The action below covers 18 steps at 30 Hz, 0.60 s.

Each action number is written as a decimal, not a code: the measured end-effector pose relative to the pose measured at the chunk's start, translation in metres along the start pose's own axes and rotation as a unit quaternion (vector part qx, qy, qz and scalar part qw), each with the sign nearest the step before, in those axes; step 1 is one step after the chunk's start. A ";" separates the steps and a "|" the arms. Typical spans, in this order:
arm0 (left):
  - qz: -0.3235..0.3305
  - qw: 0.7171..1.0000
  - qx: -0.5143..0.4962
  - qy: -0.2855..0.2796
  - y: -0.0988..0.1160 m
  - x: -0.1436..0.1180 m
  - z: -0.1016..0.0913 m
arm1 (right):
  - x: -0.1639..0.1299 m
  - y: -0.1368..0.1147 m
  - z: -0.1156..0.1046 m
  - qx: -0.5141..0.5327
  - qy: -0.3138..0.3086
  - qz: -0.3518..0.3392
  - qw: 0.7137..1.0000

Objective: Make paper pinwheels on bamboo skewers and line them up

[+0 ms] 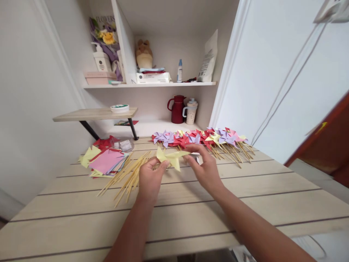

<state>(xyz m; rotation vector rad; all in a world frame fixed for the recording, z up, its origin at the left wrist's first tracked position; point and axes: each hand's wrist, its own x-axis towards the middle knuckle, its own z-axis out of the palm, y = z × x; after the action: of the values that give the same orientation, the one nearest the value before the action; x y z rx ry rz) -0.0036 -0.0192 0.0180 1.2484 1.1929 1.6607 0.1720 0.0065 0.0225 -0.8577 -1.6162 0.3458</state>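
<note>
While both hands meet over the middle of the table (191,203), a yellow pinwheel (171,157) sits between them, above the boards. The left hand (149,179) is curled, thumb and forefinger pinched on the pinwheel's near edge, and a thin stick seems to run under that grip, though it is too small to be sure. The right hand (203,168) is half closed, fingertips on the pinwheel's right tip; something small and white shows just past its fingers, and I cannot tell what it is.

Judging by how things lie, the work looks well advanced but not finished. At twelve to one o'clock from the hands, a row of finished pinwheels (200,138) lies on sticks, red, purple, pink and yellow overlapping; they overlap too much for an exact count, but there are well over a dozen. At nine o'clock lies a loose bundle of bare sticks (127,178), perhaps twenty or more, fanned out and touching one another. Beyond them, at ten o'clock, is a stack of paper squares (105,160), pink on top with yellow and red beneath; the sheets cannot be counted. One clear box (124,145) stands just behind the stack. So one pinwheel is in hand, many are done, and sticks and paper remain unused.

On the shelves behind: one red jug (177,109), one cup (190,112), one plush toy (144,54).
</note>
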 end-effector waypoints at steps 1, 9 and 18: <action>-0.036 0.998 -0.057 0.000 0.000 0.000 -0.001 | 0.001 0.003 -0.001 0.019 0.013 0.020 1.000; -0.076 0.975 -0.210 0.018 -0.001 0.005 -0.010 | 0.004 0.035 0.004 0.132 0.035 0.143 0.980; -0.087 0.992 -0.078 0.043 -0.002 0.003 -0.010 | 0.018 0.037 -0.006 0.139 0.091 0.162 0.973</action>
<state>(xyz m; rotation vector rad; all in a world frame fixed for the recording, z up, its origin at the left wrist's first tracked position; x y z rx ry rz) -0.0142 -0.0182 0.0160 0.9564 1.1635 1.6572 0.1901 0.0433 0.0129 -0.9071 -1.2220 0.6864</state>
